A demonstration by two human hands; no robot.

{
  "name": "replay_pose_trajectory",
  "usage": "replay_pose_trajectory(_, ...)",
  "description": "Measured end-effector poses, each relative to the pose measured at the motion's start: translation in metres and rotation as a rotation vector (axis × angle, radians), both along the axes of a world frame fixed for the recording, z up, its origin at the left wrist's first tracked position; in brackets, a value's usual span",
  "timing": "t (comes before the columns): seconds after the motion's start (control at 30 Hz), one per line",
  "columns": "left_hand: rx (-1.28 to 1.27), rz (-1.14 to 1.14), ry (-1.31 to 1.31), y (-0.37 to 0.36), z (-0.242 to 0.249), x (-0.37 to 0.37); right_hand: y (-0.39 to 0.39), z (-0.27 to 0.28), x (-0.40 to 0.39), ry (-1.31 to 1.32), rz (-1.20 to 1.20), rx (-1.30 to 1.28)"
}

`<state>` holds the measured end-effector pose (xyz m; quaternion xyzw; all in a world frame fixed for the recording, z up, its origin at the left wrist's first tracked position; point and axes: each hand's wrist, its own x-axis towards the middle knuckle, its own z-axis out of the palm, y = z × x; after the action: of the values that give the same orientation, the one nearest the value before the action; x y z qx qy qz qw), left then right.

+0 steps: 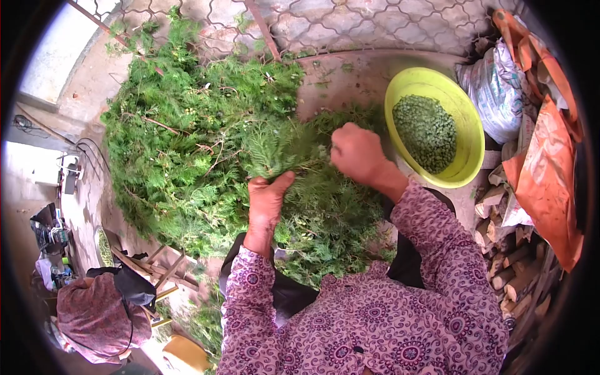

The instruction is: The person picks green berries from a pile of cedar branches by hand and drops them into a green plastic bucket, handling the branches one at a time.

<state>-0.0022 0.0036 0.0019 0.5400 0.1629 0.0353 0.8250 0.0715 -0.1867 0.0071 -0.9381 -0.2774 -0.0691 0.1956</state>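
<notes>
My left hand [267, 199] is closed on a feathery green sprig [267, 150], with the thumb pressed against its stem. To the right, my right hand [357, 151] is curled up near the sprig's stem end; what its fingers hold, if anything, is hidden. Under and around both hands spreads a big pile of green branches [181, 144]. Right of my right hand stands a yellow-green basin [470, 134] with many small green pieces [426, 132] in it.
Wire mesh [375, 31] runs along the back. At right are a white sack [494, 90], an orange sheet [547, 181] and stacked wood [515, 278]. Another person [100, 312] is at the lower left, near a yellow container [186, 355].
</notes>
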Motion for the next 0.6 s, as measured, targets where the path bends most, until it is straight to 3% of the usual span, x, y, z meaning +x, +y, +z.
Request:
replay_pose_trajectory(0.07,-0.025,0.039,-0.023,0.013,-0.004,0.002,-0.018,0.013,0.015,0.476,0.052,0.488)
replay_pose_trajectory(0.1,-0.027,0.098,-0.013,0.019,-0.011,0.001,-0.022,0.019,0.017,0.478,0.057,0.486)
replay_pose_trajectory(0.17,-0.032,0.156,0.020,0.027,-0.021,-0.003,-0.026,0.027,0.019,1.214,0.008,1.194)
replay_pose_trajectory(0.27,-0.008,0.096,-0.001,0.028,-0.014,-0.005,-0.030,0.020,0.028,1.387,0.182,1.378)
replay_pose_trajectory(0.33,-0.024,0.134,-0.029,0.021,-0.004,-0.007,-0.024,0.021,0.028,1.391,0.137,1.391)
replay_pose_trajectory(0.4,-0.042,0.166,-0.057,0.018,-0.002,-0.007,-0.018,0.013,0.030,1.253,0.026,1.141)
replay_pose_trajectory(0.43,-0.062,0.182,-0.075,0.016,-0.003,-0.006,-0.017,0.013,0.030,1.253,0.025,1.142)
replay_pose_trajectory(0.5,-0.082,0.194,-0.093,0.013,-0.002,-0.006,-0.014,0.014,0.030,1.047,-0.057,0.779)
replay_pose_trajectory(0.6,-0.096,0.109,-0.076,0.013,-0.001,-0.008,-0.009,0.019,0.028,1.062,0.026,0.704)
